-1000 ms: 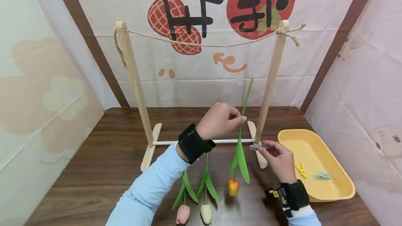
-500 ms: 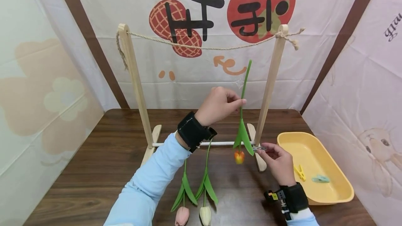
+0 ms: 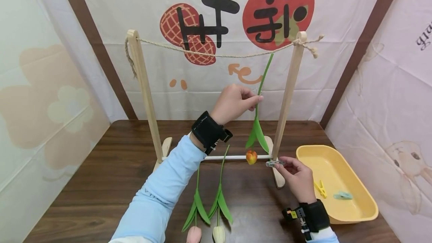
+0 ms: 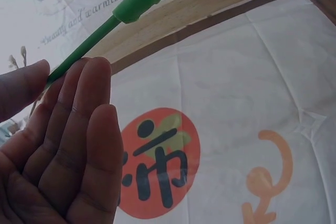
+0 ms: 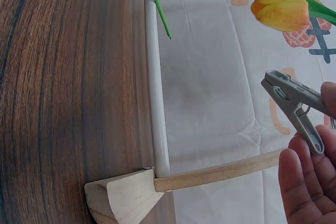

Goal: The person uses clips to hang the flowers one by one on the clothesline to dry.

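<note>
My left hand (image 3: 235, 103) pinches the green stem of an orange-yellow tulip (image 3: 251, 157), which hangs head down between the posts of a wooden stand. In the head view its stem tip reaches about the height of the rope (image 3: 219, 56); whether they touch I cannot tell. The left wrist view shows the stem (image 4: 86, 48) between thumb and fingers. Lower and to the right, my right hand (image 3: 298, 179) holds a grey clothespin (image 5: 294, 103) by its handles, its jaws closed. That clothespin is apart from the tulip.
The rope spans two wooden posts (image 3: 145, 96) joined by a white bar (image 3: 233, 157). Below lie a pink tulip (image 3: 194, 234) and a white tulip (image 3: 218, 234). At right, a yellow tray (image 3: 354, 216) holds a yellow clothespin (image 3: 320, 189) and a pale green one.
My left hand has raised the orange-yellow tulip from low over the table, bringing its stem tip up to rope height. The right hand with the clothespin has hardly moved.
</note>
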Action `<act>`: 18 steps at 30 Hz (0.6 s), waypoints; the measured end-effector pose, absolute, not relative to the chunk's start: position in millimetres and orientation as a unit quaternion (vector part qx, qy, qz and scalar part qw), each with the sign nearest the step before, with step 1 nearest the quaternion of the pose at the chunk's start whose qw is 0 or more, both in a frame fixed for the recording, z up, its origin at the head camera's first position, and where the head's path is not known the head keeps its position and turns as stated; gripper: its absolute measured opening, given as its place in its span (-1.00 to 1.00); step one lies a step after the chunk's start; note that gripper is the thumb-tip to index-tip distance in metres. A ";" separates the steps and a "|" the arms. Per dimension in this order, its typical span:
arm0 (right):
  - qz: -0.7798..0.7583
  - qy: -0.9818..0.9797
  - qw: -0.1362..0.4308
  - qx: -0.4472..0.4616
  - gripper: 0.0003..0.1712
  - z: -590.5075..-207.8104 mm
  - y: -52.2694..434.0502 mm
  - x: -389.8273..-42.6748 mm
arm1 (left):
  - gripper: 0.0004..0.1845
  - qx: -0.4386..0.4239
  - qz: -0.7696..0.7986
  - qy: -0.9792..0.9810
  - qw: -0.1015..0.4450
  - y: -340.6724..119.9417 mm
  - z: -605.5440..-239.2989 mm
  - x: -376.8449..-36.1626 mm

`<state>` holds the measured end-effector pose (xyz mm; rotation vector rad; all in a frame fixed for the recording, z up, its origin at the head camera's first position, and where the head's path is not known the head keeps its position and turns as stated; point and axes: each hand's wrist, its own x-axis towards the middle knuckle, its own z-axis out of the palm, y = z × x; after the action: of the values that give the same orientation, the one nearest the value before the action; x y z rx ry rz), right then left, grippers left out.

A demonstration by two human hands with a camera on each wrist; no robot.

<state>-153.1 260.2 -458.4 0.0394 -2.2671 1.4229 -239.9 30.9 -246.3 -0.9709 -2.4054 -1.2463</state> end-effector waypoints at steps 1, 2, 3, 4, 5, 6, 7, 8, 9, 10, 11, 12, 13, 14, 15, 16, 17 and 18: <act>0.516 -0.825 0.230 0.014 -0.67 -458.6 260.3 -153.0 | -0.73 -0.332 -0.432 -0.828 0.132 31.1 -245.6 -240.6; 0.516 -0.825 0.231 0.014 -0.67 -458.7 260.4 -152.9 | -0.72 -0.331 -0.435 -0.827 0.133 31.3 -245.0 -241.3; 0.517 -0.824 0.231 0.014 -0.67 -458.5 260.4 -152.7 | -0.72 -0.330 -0.438 -0.825 0.134 31.4 -244.2 -241.8; 0.516 -0.824 0.232 0.014 -0.67 -458.6 260.3 -152.7 | -0.71 -0.328 -0.443 -0.823 0.133 31.3 -243.5 -242.3; 0.517 -0.824 0.232 0.014 -0.67 -458.6 260.2 -152.7 | -0.71 -0.327 -0.446 -0.822 0.135 31.1 -243.0 -242.9; 0.519 -0.822 0.232 0.015 -0.67 -458.5 260.1 -152.7 | -0.71 -0.327 -0.449 -0.820 0.136 30.8 -242.4 -243.4; 0.522 -0.821 0.232 0.015 -0.67 -458.5 260.1 -152.7 | -0.71 -0.326 -0.451 -0.819 0.138 30.7 -241.9 -244.2; 0.525 -0.819 0.232 0.016 -0.67 -458.4 260.2 -152.7 | -0.71 -0.326 -0.453 -0.818 0.141 30.5 -241.6 -244.7; 0.526 -0.818 0.233 0.016 -0.67 -458.5 260.3 -152.8 | -0.71 -0.326 -0.455 -0.816 0.143 30.2 -241.3 -245.3; 0.527 -0.817 0.234 0.017 -0.67 -458.6 260.5 -153.1 | -0.72 -0.324 -0.457 -0.816 0.145 30.0 -241.1 -245.7; 0.529 -0.815 0.236 0.017 -0.67 -458.8 260.8 -153.3 | -0.72 -0.324 -0.458 -0.815 0.149 29.9 -241.0 -246.3; 0.530 -0.814 0.237 0.019 -0.67 -459.0 261.0 -153.6 | -0.71 -0.323 -0.458 -0.814 0.151 29.9 -240.6 -246.4; 0.532 -0.812 0.239 0.020 -0.66 -459.2 261.2 -153.9 | -0.71 -0.322 -0.459 -0.814 0.153 30.1 -240.2 -246.4; 0.530 -0.813 0.240 0.019 -0.66 -459.6 261.2 -154.2 | -0.71 -0.321 -0.459 -0.814 0.155 30.4 -239.8 -246.3; 0.530 -0.813 0.241 0.019 -0.65 -459.7 261.3 -154.3 | -0.72 -0.320 -0.461 -0.813 0.156 30.9 -239.4 -246.2; 0.530 -0.813 0.241 0.019 -0.65 -459.8 261.3 -154.3 | -0.72 -0.319 -0.462 -0.812 0.157 31.5 -239.1 -246.1; 0.531 -0.813 0.240 0.018 -0.64 -459.9 261.2 -154.1 | -0.73 -0.318 -0.464 -0.812 0.158 32.3 -238.9 -246.2; 0.531 -0.813 0.240 0.017 -0.64 -460.0 261.1 -153.6 | -0.73 -0.316 -0.465 -0.812 0.158 33.2 -238.6 -246.0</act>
<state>-153.6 261.1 -460.0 0.0479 -2.2244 1.4530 -246.0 33.2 -238.6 -0.9048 -2.3219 -1.3300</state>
